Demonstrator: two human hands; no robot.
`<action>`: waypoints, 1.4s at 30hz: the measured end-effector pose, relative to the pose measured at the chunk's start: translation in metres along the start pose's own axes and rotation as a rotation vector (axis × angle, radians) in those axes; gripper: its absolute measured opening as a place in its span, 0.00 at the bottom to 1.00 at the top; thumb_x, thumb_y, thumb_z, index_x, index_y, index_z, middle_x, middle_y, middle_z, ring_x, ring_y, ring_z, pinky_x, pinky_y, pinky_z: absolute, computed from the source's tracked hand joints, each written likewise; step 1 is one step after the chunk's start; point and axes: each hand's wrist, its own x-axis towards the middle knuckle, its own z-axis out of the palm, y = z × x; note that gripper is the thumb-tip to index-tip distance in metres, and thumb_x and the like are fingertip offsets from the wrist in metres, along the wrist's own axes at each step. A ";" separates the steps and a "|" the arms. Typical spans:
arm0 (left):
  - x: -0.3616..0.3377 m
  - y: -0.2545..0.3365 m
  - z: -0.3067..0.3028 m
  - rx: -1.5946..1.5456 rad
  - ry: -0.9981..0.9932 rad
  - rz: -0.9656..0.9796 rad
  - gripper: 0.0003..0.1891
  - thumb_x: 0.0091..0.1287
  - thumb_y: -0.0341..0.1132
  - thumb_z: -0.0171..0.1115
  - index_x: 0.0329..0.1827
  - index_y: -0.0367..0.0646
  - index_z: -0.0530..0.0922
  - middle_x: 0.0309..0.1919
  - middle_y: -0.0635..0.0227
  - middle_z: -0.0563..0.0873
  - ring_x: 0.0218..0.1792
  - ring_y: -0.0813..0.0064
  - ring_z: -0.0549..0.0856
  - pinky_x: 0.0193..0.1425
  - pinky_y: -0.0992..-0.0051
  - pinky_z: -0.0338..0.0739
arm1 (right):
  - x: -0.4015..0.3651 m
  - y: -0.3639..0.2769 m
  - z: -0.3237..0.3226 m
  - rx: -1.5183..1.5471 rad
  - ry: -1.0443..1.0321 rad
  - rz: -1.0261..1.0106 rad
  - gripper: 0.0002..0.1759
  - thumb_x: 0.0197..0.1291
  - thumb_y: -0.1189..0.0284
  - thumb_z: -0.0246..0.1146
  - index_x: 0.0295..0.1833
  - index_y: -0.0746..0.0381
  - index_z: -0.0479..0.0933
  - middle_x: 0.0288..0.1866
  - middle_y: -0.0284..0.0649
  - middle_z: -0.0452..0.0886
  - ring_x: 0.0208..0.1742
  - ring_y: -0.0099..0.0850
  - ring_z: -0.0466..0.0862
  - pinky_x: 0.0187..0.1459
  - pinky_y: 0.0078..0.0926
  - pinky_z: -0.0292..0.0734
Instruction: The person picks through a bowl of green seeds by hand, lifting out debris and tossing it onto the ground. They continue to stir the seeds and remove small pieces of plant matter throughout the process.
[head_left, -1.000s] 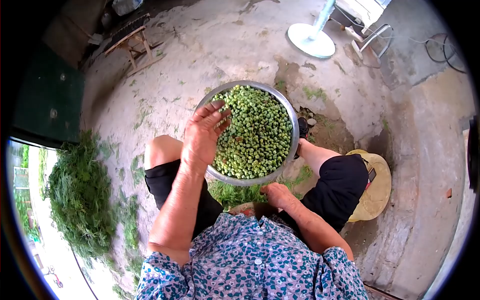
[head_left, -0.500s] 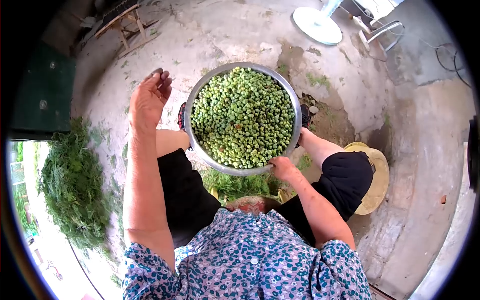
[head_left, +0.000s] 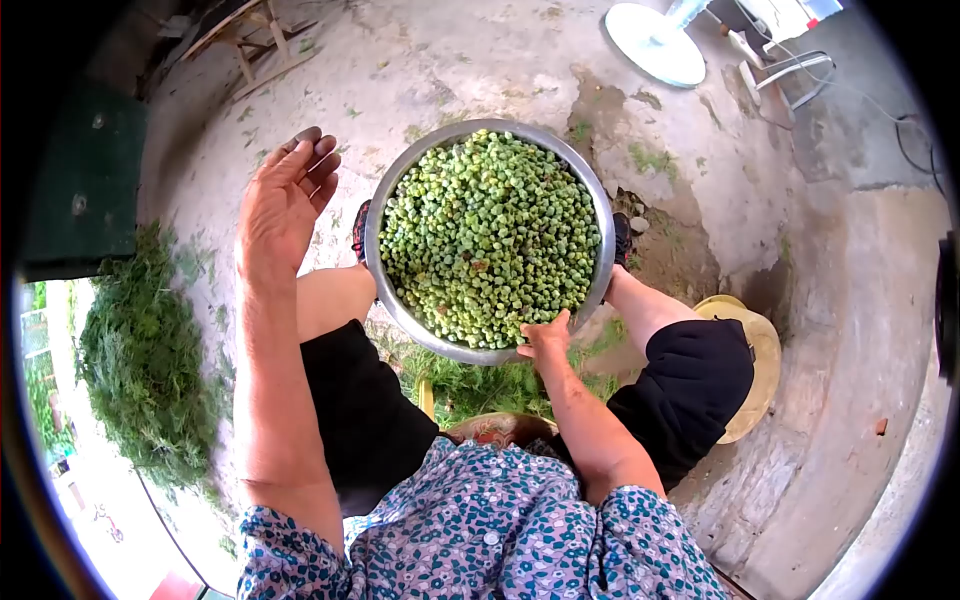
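Note:
A wide round metal basin [head_left: 388, 300] is heaped with small green pods or berries [head_left: 485, 235]. My left hand [head_left: 290, 195] is raised to the left of the basin, apart from it, with its fingers loosely curled and spread and nothing visible in them; its fingertips look dark. Over the near rim reaches my right hand [head_left: 546, 338], its fingers at the edge of the green heap. The thumb and a finger of that hand are apart, and nothing can be seen held in it.
Cut feathery greenery [head_left: 150, 360] lies in a pile on the left, with more [head_left: 480, 390] under the basin. A yellow round stool or lid [head_left: 765, 375] is by my right knee. A fan base [head_left: 655, 45] and a wooden frame [head_left: 245, 60] stand farther off.
My right hand has moved off the basin's rim and leftward onto the near edge of the heap. My left hand has shifted slightly left, and its fingers have spread a little.

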 end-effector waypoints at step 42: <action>-0.006 -0.002 0.025 -0.106 0.058 -0.085 0.13 0.65 0.31 0.56 0.51 0.36 0.73 0.42 0.63 0.82 0.43 0.72 0.81 0.48 0.76 0.76 | -0.026 -0.132 -0.031 0.253 -0.479 -0.635 0.30 0.55 0.76 0.54 0.65 0.65 0.60 0.62 0.49 0.63 0.52 0.38 0.74 0.45 0.37 0.82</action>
